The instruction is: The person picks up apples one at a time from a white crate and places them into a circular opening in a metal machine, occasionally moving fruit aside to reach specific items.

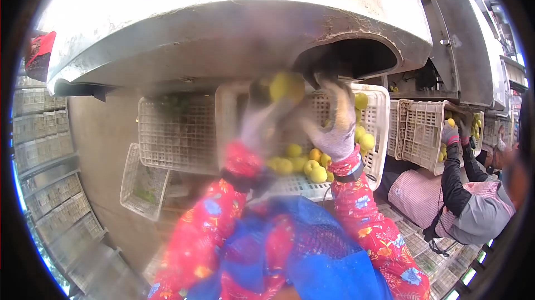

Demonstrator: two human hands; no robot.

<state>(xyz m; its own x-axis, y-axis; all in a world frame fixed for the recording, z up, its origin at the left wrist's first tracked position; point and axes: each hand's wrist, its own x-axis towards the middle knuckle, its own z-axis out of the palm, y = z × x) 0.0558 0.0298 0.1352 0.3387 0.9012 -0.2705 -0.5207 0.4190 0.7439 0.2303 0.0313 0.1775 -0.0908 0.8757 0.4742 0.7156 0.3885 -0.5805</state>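
Against metal machinery [167,54], one fruit [287,87] shows beside the left grip [259,124], grasp unclear; right grip [340,119] spread.

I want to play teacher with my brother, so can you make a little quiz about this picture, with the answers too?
1. Pick one. What lies in the crate below the hands?
A) shoes
B) round fruit, mostly yellow-green
C) bottles

2. True or false? The crate's walls are solid, with no holes at all.

3. Look closely: which is nearer the dark opening, the camera wearer's left hand or right hand?

Key:
1. B.
2. False; the walls have holes in them.
3. The right hand, which is just below the opening.
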